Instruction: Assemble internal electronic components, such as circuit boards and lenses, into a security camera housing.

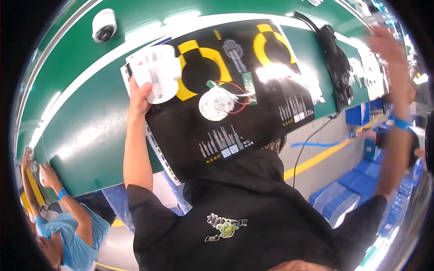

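Note:
My left hand (140, 97) grips a white moulded plastic housing (168, 81) over the left end of the black mat, with the thumb over its near edge. Right of it on the mat lies a round white part (212, 106). Red and black wires run from this part to a narrow green circuit board (249, 88). Out at the far right, my right hand (389, 47) is raised away from the mat and smeared by motion. Its fingers cannot be made out, nor whether it holds anything.
The printed black mat (181, 131) lies on a green worktable (90, 135). A white dome camera (104, 26) stands at the far left. A black tool or cable bundle (334, 63) lies right of the mat. Blue trays (339, 198) are below right. A co-worker in blue (83, 230) works at left.

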The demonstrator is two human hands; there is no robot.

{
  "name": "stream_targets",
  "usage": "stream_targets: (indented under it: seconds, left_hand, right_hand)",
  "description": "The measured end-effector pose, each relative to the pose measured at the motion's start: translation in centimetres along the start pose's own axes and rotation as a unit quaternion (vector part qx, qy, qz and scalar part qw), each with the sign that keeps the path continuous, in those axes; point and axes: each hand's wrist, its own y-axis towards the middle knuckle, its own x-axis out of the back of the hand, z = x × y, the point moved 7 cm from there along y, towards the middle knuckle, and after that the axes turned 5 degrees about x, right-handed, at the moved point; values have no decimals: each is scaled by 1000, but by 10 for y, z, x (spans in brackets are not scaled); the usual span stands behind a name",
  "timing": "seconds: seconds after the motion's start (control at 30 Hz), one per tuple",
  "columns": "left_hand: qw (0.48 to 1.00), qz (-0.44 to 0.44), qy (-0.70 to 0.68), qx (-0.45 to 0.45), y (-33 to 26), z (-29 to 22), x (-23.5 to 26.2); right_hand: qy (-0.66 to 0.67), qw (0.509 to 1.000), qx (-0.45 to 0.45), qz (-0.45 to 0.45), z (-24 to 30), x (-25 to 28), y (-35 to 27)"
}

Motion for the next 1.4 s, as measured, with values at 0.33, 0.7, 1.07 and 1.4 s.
stream_targets:
  seconds: [0.33,0.7,1.07,1.4]
  left_hand:
    - [997,46,34,59,8,-15,-27]
    - [991,36,124,39,6,-17,-31]
    - [985,55,153,-60,-4,-29,-50]
    - [888,125,302,-324,-22,-39,-79]
  right_hand:
    - [-342,875,111,325,-132,-288,58]
    - [-389,860,147,295,-124,-309,37]
    - [-240,945,157,156,-104,-256,33]
    - [-113,979,165,35,-60,-215,7]
